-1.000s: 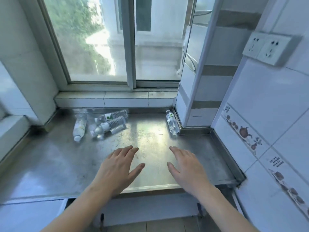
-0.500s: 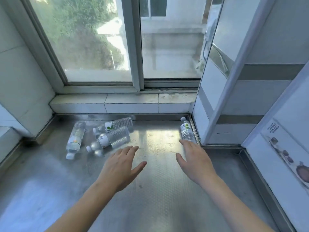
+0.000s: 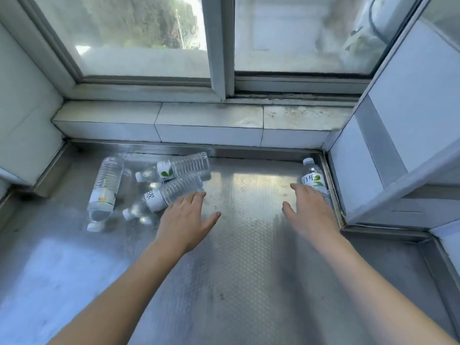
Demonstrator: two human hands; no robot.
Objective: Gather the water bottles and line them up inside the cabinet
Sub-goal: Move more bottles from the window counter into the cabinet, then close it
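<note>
Several clear water bottles lie on their sides on the steel counter (image 3: 236, 282). One with an orange-marked label (image 3: 104, 190) lies at the far left. A green-leaf labelled bottle (image 3: 179, 168) lies behind another bottle (image 3: 164, 196). My left hand (image 3: 186, 220) is open, its fingertips at that nearer bottle's base end. A fourth bottle (image 3: 314, 180) lies along the counter's right rim. My right hand (image 3: 311, 212) is open with straight fingers over its lower part, hiding it. No cabinet is in view.
A tiled ledge (image 3: 204, 123) and a window (image 3: 219, 46) run along the back. A white tiled column (image 3: 398, 145) stands at the right, tight against the right bottle. A raised steel rim (image 3: 333, 190) borders the counter.
The view has moved closer over the counter. Both hands have reached forward: the left to the nearer bottle's base, the right onto the bottle by the right rim.
</note>
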